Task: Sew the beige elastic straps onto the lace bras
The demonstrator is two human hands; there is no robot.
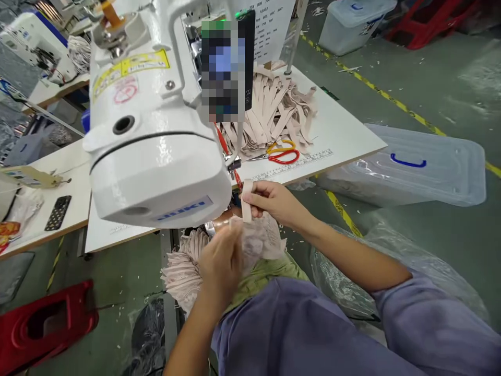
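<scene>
My right hand [274, 202] pinches a pale beige fabric strip [247, 202] between thumb and fingers, just in front of the sewing machine head [156, 172]. Close beside it, my left hand [221, 261] is slightly blurred, its fingers curled at the edge of a sheer pale fabric piece [260, 243]. That fabric hangs between my hands, over my lap. Behind my left hand, a thick bunch of pleated pale fabric [186, 271] hangs below the table edge. The machine head hides its needle area.
A heap of beige strips [274, 109] lies on the white table [348, 136], with red-and-yellow-handled scissors [279, 152] in front. A lidded plastic bin [430, 167] stands right. A red stool [50, 318] is lower left; a patterned phone [58, 213] lies on the left table.
</scene>
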